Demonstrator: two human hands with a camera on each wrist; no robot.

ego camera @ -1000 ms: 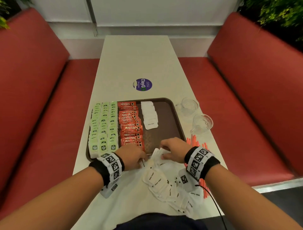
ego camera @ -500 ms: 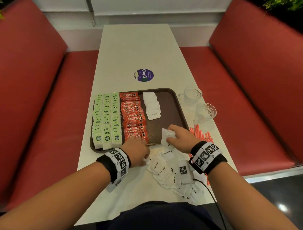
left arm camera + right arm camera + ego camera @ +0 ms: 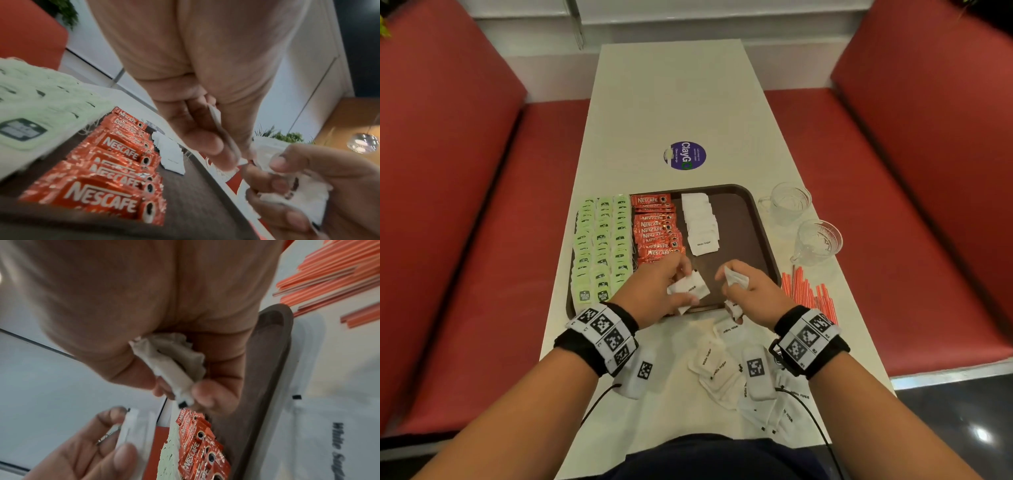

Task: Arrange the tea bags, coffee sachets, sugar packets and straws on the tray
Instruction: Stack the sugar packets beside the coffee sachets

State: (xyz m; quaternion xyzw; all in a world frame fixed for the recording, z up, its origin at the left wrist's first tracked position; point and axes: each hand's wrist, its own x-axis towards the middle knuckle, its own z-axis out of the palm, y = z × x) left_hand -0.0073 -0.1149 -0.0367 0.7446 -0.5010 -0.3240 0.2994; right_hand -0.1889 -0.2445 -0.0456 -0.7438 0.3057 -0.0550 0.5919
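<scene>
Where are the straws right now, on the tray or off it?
Off it. The straws lie on the table right of the tray.

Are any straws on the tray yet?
No, the straws all lie on the table, right of the tray.

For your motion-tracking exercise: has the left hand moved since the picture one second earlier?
Yes. The left hand has gone forward from the table's near side onto the brown tray, and now holds white sugar packets over its near edge.
</scene>
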